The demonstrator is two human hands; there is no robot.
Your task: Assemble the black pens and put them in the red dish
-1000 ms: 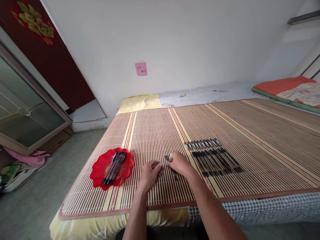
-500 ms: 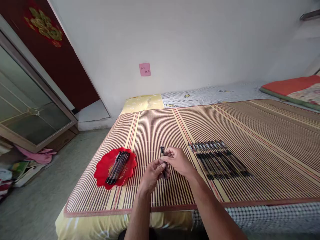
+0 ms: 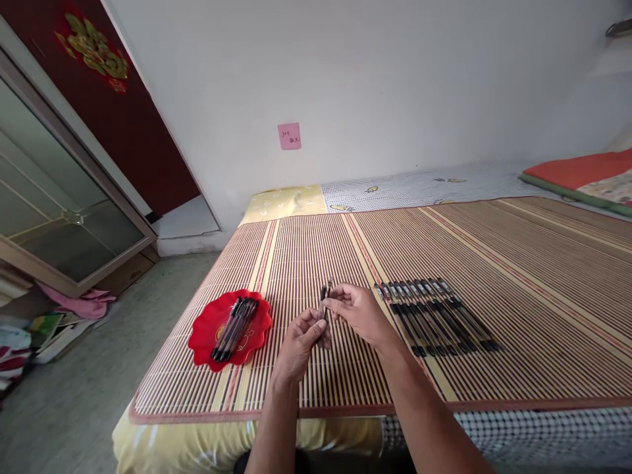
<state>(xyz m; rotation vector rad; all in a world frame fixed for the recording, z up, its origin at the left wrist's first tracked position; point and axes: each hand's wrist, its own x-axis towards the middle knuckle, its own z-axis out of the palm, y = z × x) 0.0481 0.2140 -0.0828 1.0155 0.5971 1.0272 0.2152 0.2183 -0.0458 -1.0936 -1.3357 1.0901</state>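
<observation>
Just above the striped mat (image 3: 301,257), in front of my body, my left hand (image 3: 303,330) pinches a dark pen (image 3: 323,293) that stands nearly upright, its lower part hidden by my fingers. My right hand (image 3: 351,308) narrows around a slim piece (image 3: 330,283) just beside it; whether that is a cap or another part, I cannot tell. I judge the pen light and stiff, its barrel smooth enough to twist or roll, so thumb and fingertips around the middle should suit it, with gentle pressure to spare any thin plastic. To my right, a row of pens (image 3: 434,319) lies side by side on the mat; to my left, a bundle of pens (image 3: 234,329) rests in a scalloped red plate (image 3: 204,327).
</observation>
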